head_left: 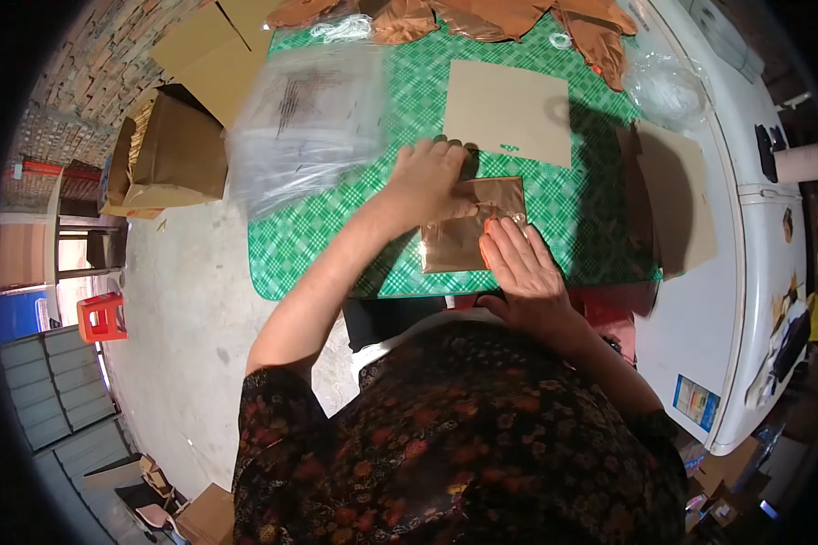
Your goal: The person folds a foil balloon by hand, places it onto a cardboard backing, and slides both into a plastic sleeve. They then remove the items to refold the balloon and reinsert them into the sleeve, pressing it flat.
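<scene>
A shiny copper-brown flat packet (450,250) lies near the front edge of the green checked table. My left hand (423,186) rests over its upper left corner, thumb stretched across the packet and fingers bent down beyond its far edge. Flat on the packet's right side lies my right hand (523,263), fingers extended. Something bright orange (488,247) shows along the index finger of that hand; what it is I cannot make out. Just beyond the packet is a beige card sheet (509,109) with a small cut-out near its lower edge.
A stack of clear plastic bags (309,127) covers the table's left side. Brown crumpled material (491,16) lies along the far edge. Another beige sheet (677,195) is at the right, beside a white refrigerator (773,263). Cardboard boxes (177,150) and a red stool (103,318) stand left.
</scene>
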Available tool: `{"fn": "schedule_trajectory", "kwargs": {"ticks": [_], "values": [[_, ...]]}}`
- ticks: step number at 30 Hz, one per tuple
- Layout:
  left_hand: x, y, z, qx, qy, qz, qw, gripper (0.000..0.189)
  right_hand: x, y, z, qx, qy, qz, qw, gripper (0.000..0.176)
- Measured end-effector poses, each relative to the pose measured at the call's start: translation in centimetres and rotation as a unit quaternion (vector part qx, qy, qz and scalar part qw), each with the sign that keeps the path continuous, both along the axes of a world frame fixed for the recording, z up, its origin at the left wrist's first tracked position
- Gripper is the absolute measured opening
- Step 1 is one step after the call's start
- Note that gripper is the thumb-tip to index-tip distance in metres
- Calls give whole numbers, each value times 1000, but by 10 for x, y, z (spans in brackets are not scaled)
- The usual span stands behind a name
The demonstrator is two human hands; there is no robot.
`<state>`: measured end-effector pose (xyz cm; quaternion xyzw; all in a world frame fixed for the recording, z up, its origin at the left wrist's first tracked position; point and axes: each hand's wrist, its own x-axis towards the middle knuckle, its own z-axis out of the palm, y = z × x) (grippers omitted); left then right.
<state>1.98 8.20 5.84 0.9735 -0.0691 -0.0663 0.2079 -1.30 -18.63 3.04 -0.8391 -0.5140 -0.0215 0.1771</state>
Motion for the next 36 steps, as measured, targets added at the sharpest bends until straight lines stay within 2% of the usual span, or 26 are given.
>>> {"fn": "schedule_trajectory", "kwargs": {"ticks": [2, 5, 8, 11, 14, 20, 23, 27, 28, 31, 32, 33, 36], "values": [[15, 0, 3, 10, 62, -6, 998, 67, 0, 0, -3, 3, -1, 0, 1000, 87], [31, 0, 16, 23, 155, -55, 986, 65, 0, -1, -3, -7, 2, 3, 1000, 88], [42, -3, 18, 56, 166, -89, 980, 60, 0, -2, -5, -20, 6, 3, 1000, 89], [45, 0, 27, -14, 206, -75, 975, 59, 0, -2, -7, -32, -7, 3, 999, 88], [44, 5, 22, -131, 245, -53, 959, 61, 0, -3, -8, -38, -18, 2, 999, 85], [44, 3, 9, -180, 297, -48, 936, 55, 0, -4, -14, -44, -42, 1, 998, 84], [45, 1, 10, -132, 280, -61, 949, 51, 0, -4, -15, -22, -16, 5, 1000, 91], [38, 3, 5, -165, 239, -55, 955, 44, 2, -5, -17, -39, -19, 14, 999, 87], [36, 4, 7, -161, 228, -69, 958, 39, 3, -7, -14, -22, -9, 13, 1000, 78], [29, 18, 1, -215, 235, -57, 946, 35, 20, -9, 3, 51, 48, -28, 997, 69], [22, 24, 8, -204, 235, -43, 949, 32, 33, -9, -7, 109, 16, -51, 993, 63], [14, 33, 13, -228, 240, -26, 943, 32, 44, -9, 12, 98, 13, -65, 993, 61], [-17, 62, 25, -306, 243, 46, 919, 31, 92, -8, 2, 37, -106, -139, 984, 68]]}}
